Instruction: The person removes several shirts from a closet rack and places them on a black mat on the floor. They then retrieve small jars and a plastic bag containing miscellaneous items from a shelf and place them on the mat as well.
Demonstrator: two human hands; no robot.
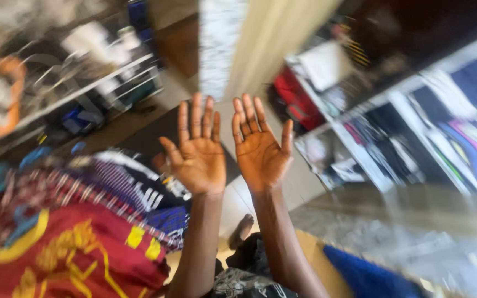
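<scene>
Holding my left hand and right hand up side by side, palms facing me, fingers spread, pointing twelve o'clock; patterned cloth pile lying at eight o'clock.

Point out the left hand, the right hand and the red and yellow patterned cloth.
left hand (198,156), head view, middle of the open palm.
right hand (259,152), head view, middle of the open palm.
red and yellow patterned cloth (73,259), head view, red part at lower left.

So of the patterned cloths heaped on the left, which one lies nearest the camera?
The red cloth with yellow motifs, at the bottom left. The checked and striped cloths lie beyond it, closer to the raised, empty left hand and right hand.
</scene>
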